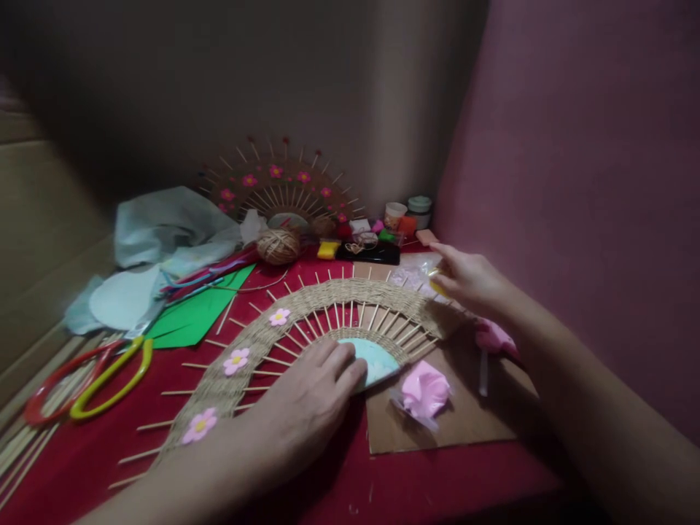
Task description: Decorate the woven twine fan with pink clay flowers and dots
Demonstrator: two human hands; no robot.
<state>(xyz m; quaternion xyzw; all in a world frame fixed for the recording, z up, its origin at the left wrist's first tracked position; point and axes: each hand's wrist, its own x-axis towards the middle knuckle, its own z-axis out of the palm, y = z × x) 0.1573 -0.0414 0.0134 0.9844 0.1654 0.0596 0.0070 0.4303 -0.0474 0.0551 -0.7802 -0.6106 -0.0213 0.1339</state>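
A semicircular woven fan (350, 292) of tan cord on thin sticks lies across the table, with pink yellow-centred flowers (236, 362) on its left part. My left hand (322, 386) rests with bent fingers on the light-blue half-disc (375, 359) at its base. Over the fan's right end is my right hand (473, 277), index finger stretched forward. A small yellow piece (439, 286) shows at its fingers, mostly hidden; its kind is unclear. Just beyond is a clear plastic bag (411, 275). Pink clay (425, 390) on open wrapping lies beside the half-disc.
Scissors (112, 372) with red and yellow handles and green sheets (191, 313) lie left. Behind stand a twine ball (278, 246), a black phone-like slab (377, 253), clay packets and a jar (419, 211). A finished-looking flowered fan (276, 175) leans at the back. Cardboard (394, 437) lies right.
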